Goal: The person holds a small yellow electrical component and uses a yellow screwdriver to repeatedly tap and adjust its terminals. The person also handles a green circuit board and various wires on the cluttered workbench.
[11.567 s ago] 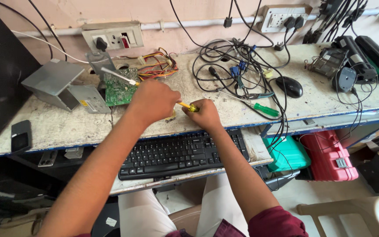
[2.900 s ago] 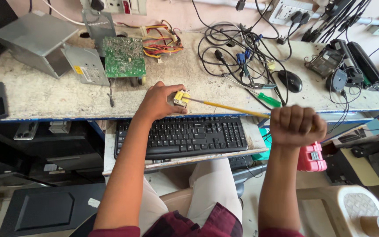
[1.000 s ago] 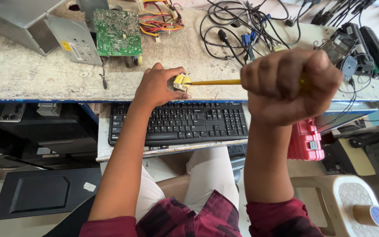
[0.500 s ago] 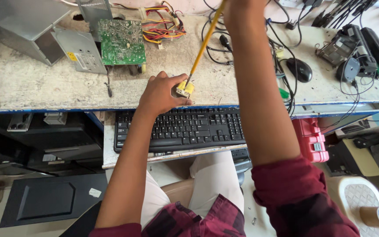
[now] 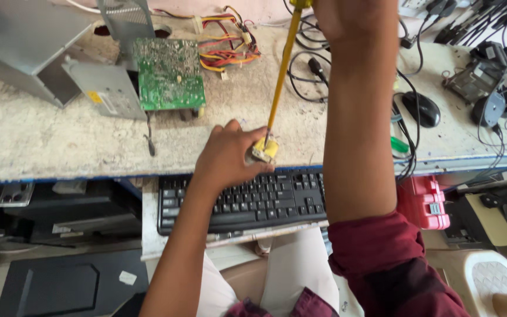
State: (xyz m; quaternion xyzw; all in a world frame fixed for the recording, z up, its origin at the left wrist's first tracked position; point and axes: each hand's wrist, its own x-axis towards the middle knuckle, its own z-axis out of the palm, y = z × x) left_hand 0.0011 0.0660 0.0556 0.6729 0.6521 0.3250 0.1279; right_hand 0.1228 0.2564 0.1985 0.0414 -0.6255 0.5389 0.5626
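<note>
My left hand (image 5: 225, 155) rests on the front edge of the workbench (image 5: 42, 147) and pinches a small yellow wound component (image 5: 264, 149). From that component a yellow tape strip (image 5: 281, 69) runs up, pulled taut. My right hand (image 5: 347, 14), raised high near the top of the view and partly cut off, is closed on the strip's upper end. My right forearm and its dark red sleeve (image 5: 382, 258) cross the right of the view.
A green circuit board (image 5: 169, 74), grey metal case parts (image 5: 98, 88) and a coloured wire bundle (image 5: 227, 53) lie on the bench. Black cables (image 5: 309, 70), a mouse (image 5: 421, 109) and black devices sit at right. A keyboard (image 5: 247, 199) lies below the edge, a red case (image 5: 422, 202) beside it.
My right hand has lifted from the right side to high above the bench, pulling the yellow tape out longer and nearly upright. My left hand has kept holding the component in place.
</note>
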